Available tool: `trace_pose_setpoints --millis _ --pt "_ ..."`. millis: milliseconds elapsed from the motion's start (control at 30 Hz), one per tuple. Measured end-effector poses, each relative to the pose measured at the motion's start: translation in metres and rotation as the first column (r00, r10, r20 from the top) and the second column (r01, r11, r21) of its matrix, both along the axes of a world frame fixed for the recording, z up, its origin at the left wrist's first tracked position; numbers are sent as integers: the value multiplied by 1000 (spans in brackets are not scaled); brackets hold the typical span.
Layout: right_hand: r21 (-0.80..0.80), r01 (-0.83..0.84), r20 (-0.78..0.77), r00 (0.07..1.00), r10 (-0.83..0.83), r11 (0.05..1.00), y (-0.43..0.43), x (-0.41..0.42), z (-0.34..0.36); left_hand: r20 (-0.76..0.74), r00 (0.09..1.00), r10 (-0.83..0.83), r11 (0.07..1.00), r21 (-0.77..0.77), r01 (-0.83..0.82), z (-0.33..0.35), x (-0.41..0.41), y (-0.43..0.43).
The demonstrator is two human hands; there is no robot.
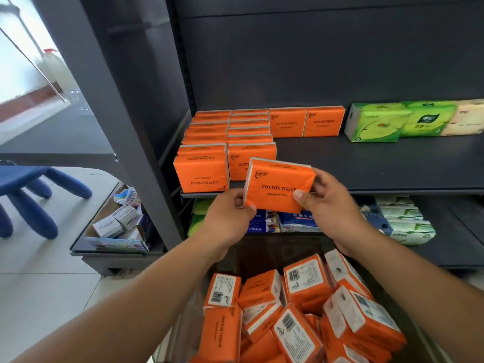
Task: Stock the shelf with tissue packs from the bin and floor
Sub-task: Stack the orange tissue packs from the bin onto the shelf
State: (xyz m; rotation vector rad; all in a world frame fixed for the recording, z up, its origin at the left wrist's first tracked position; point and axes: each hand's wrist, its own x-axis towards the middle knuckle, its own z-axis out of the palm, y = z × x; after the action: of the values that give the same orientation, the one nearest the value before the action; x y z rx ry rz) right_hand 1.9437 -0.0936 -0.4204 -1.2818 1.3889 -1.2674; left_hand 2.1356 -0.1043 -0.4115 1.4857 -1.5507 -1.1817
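1. The left hand (230, 213) and the right hand (324, 203) are both grasping one orange tissue pack (277, 187). The left is pinching its lower left edge, and the right is curling round its right side with the thumb on the front.
2. The held pack is hanging slightly tilted in front of the shelf (366, 163), overlapping the front pack of the second row, with its "COTTON TISSUE" label facing the camera.
3. Two rows of orange packs (225, 142) are standing one behind another at the shelf's left end, with two more at the back beside them.
4. Green packs (377, 121) are sitting at the back right, apart from the orange ones.
5. Below the arms, loose orange packs (301, 310) are lying heaped in the bin (264, 252).
6. A blue stool (34, 189) is standing on the floor to the left.
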Motion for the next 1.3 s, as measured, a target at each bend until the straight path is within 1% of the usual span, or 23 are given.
trace_pose_setpoints --millis 100,167,233,267,333,433,533,600,700,967,1100,1300 --pt "6 23 0 1000 -23 1000 -14 8 -2 -37 999 24 1000 -2 -24 -9 -5 -7" --pt "2 30 -21 999 -30 1000 -25 13 -3 -20 999 28 999 -29 -29 -15 -8 -10" --pt "-3 40 -49 998 -40 999 -37 17 -5 22 1000 -3 997 -75 5 -19 -9 -11" --pt "-6 50 -66 997 -50 999 -43 18 -6 58 998 -31 994 -106 37 -21 -9 -11" --pt "-14 66 -99 993 -67 998 -54 19 -8 180 980 -85 982 -153 113 -21 -9 -12" --pt "-20 57 -145 988 -59 998 -66 23 -13 356 924 -143 957 -188 220 -26 -10 -16" --pt "-25 44 -168 985 -48 999 -73 29 -17 474 863 -177 952 -140 273 -30 -9 -23" --pt "-33 49 -178 983 -54 998 -75 33 -19 541 821 -181 957 -95 274 -32 -8 -29" --pt "-49 61 -192 979 -70 997 -77 37 -22 615 771 -167 960 -76 269 -37 -7 -36" --pt "-58 74 -243 966 -86 996 -84 37 -23 688 710 -149 961 -67 267 -45 -7 -42" --pt "-58 39 -265 963 -53 998 -86 34 -25 711 689 -144 961 -67 270 -47 -8 -42" --pt "-34 -1 -310 951 -9 999 -84 32 -28 719 681 -140 965 -56 258 -46 -10 -38"
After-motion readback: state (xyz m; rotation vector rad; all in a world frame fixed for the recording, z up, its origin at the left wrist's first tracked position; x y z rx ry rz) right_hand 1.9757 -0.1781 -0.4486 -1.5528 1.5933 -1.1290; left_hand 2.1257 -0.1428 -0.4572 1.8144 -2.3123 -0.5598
